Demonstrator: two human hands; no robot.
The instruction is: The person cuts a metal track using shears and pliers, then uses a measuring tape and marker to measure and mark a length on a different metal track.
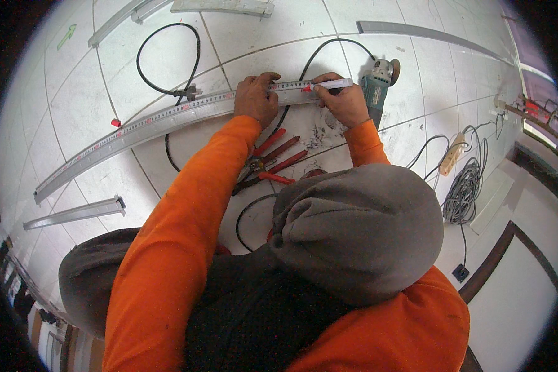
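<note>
A long grey metal profile (99, 154) runs from the far left toward the middle of the tiled floor, with a measuring tape blade (161, 115) stretched along it. My left hand (258, 99) is closed over both, its fingers pressing the blade to the profile. Near the profile's right end, my right hand (346, 104) pinches what looks like a red-tipped marker (307, 88), its tip at the blade. The marker's body is mostly hidden by my fingers. Off to the left lies a small red cap (116, 123).
Beside my right hand lies an angle grinder (374, 93), its black cable (167, 26) looping behind the profile to a plug (192, 92). Red-handled pliers and snips (285, 161) lie before me. More metal profiles (74, 212) (434, 35) and a coiled extension cord (464, 192) surround the spot.
</note>
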